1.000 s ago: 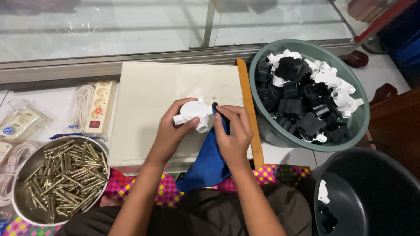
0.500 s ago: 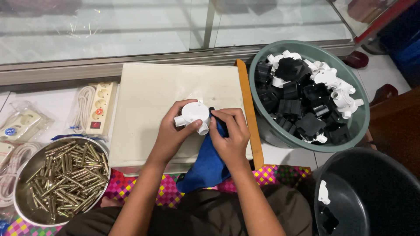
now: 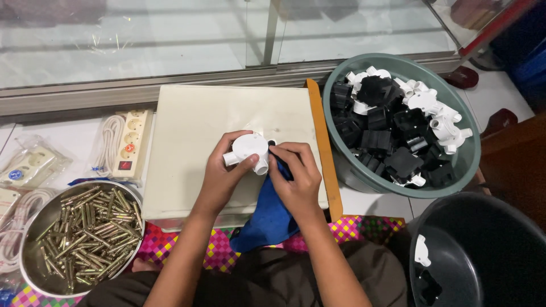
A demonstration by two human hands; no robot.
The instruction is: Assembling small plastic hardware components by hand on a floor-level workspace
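Left hand clamped round white fitting, braced above board for steadiness; right hand just beside, pinching blue cloth against fitting's side, cloth trailing to lap; green tub of fittings right of right hand, screw bowl left of left hand

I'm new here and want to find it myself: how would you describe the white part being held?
Start at the cream board in the middle, between the metal bowl of screws and the green tub. Above it the left hand grips a round white box with short pipe stubs, next to the right hand with a blue cloth. Unlike the tub's parts, it is alone and in hand.
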